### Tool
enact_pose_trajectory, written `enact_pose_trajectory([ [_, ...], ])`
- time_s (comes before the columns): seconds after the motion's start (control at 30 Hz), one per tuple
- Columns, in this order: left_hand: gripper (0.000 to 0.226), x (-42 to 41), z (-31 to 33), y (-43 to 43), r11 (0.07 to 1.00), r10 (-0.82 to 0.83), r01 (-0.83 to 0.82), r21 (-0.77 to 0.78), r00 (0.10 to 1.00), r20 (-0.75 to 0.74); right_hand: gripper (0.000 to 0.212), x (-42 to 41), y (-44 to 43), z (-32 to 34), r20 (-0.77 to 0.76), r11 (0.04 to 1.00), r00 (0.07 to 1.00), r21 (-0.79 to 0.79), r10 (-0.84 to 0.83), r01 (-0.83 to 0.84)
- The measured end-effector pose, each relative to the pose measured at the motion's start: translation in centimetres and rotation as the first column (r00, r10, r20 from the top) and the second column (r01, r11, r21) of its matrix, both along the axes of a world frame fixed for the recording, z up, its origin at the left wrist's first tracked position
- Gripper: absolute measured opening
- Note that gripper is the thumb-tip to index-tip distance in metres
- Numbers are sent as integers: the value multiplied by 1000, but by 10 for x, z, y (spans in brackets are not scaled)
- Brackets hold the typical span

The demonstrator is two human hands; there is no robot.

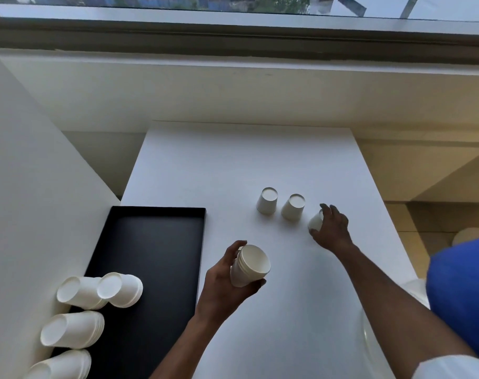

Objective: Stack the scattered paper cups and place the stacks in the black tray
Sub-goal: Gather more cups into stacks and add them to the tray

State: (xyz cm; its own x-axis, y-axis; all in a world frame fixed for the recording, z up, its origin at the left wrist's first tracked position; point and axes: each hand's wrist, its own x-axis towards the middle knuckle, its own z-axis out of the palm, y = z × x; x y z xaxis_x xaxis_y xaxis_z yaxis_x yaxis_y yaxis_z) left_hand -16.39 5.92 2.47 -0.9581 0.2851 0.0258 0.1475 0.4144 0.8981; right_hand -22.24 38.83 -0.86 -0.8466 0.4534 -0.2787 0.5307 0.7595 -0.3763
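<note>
My left hand (224, 288) grips a short stack of white paper cups (249, 265), mouth up and tilted, above the white table. My right hand (331, 231) is closed around a single upside-down cup (315, 222) on the table at the right. Two more upside-down cups (267, 201) (293, 207) stand just left of it. The black tray (161, 242) lies at the left. Several cup stacks lie on their sides along its near left part: (120, 289), (78, 292), (71, 329), (60, 365).
The white table (246, 160) ends at a wall ledge under a window. A white wall panel (27, 187) rises left of the tray. A blue cloth shape (462, 296) is at the right edge.
</note>
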Motion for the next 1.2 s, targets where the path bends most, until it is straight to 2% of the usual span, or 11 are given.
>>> enact_pose_trajectory([
  [0.1,85,-3,-3,-1,1000,4,-4,-9,1000,-7,82,-6,1,-3,27,998,999,43,47,-48],
  [0.23,84,-5,-5,-1,1000,8,-8,-3,1000,4,66,3,-12,2,-9,998,1000,53,27,-27],
  [0.43,84,-8,-1,0,1000,10,-10,-3,1000,4,50,37,-46,6,-65,998,996,-14,54,-55],
  [0.5,83,-8,0,0,1000,9,-9,-1,1000,6,52,49,-65,18,-158,993,987,-119,-12,-7],
  [0.53,83,-7,0,0,1000,10,-10,-1,1000,7,53,55,-76,27,-225,973,968,-226,-107,55],
  [0.6,83,-6,0,0,1000,10,-10,-6,1000,0,49,65,-97,47,-320,856,886,-495,-337,147],
  [0.7,82,-4,1,-1,1000,6,-6,-17,1000,-19,45,81,-130,72,-367,652,783,-756,-502,64],
  [0.8,83,-3,6,1,1000,-7,6,-14,999,-50,62,94,-154,83,-418,629,822,-771,-387,-96],
  [0.93,78,1,18,0,999,-26,28,19,996,-89,90,97,-163,85,-506,750,861,-591,-58,-298],
  [1.07,85,7,21,-10,1000,8,-7,15,996,-90,72,94,-163,92,-551,816,827,-425,111,-393],
  [1.2,98,15,28,-22,998,41,-37,55,997,-68,51,99,-176,91,-572,806,797,-371,193,-461],
])
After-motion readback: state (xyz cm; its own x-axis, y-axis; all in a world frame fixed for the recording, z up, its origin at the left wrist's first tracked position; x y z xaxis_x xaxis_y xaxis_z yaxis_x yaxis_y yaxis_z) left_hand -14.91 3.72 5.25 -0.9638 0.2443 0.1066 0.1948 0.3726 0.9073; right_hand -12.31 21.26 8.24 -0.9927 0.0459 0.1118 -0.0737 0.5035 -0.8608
